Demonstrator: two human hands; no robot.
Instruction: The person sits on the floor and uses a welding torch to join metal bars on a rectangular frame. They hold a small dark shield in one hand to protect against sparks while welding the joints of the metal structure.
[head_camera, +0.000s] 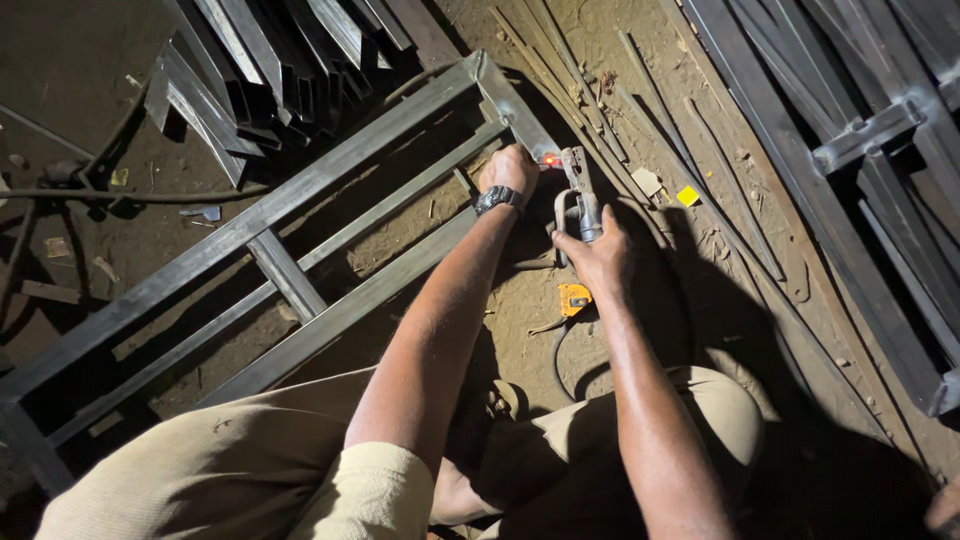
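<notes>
My right hand (597, 258) grips a metal welding electrode holder (580, 190), whose tip glows red-orange (549, 160) against the corner of a long steel frame (330, 165) lying on the dirt floor. My left hand (510, 170), with a dark wristwatch (497, 198) on the wrist, rests closed on the frame's bar right beside the glowing spot. A black cable (560, 350) trails from the holder toward my knees. I am crouched, with tan trousers (230, 460) in the foreground.
A stack of cut angle-iron pieces (270, 60) lies at the top left. Thin rods (600, 110) and long steel bars (840, 150) lie to the right. A small orange object (574, 297) sits on the ground beneath my right wrist. A dark cable (120, 195) crosses at the left.
</notes>
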